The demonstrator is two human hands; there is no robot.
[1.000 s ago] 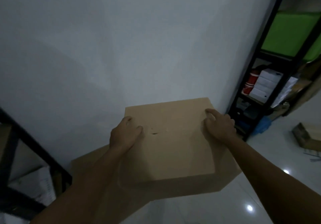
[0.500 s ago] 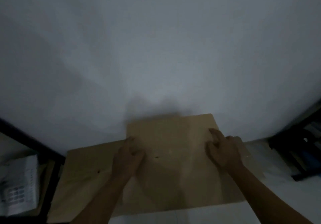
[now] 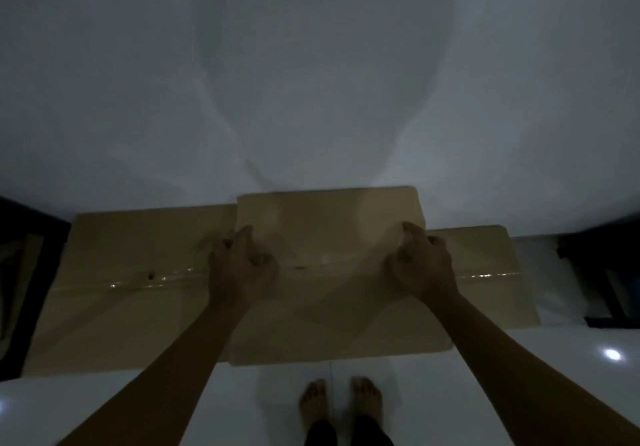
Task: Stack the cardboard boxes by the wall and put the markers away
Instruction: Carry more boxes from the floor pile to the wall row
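- Smaller plain brown cardboard box [image 3: 329,238]: rests on top of the larger one, its far edge against the white wall [image 3: 311,82]. I judge it sits there so the wall backs the stack. Its near edge overhangs the lower box toward me, so it is not squared up.
- Wide flat brown cardboard box sealed with clear tape [image 3: 131,272]: the base of the stack, lying on the glossy white tiled floor [image 3: 571,376] with its long side along the wall. It sticks out to both sides of the upper box, a broad footing.
- My left hand [image 3: 242,269]: on the upper box's left side, fingers curled onto the top surface and thumb bent. It reads as pressing and steadying; whether it truly pinches the cardboard I cannot tell.
- My right hand [image 3: 420,265]: mirrors it on the right side, fingers curled on the top. The two are well apart, one per side, to keep the box level.
- Contents: both boxes closed, the lower taped. What is inside, I cannot tell.
- Markers: none in view.
- My bare feet [image 3: 341,404]: on the floor just before the stack.
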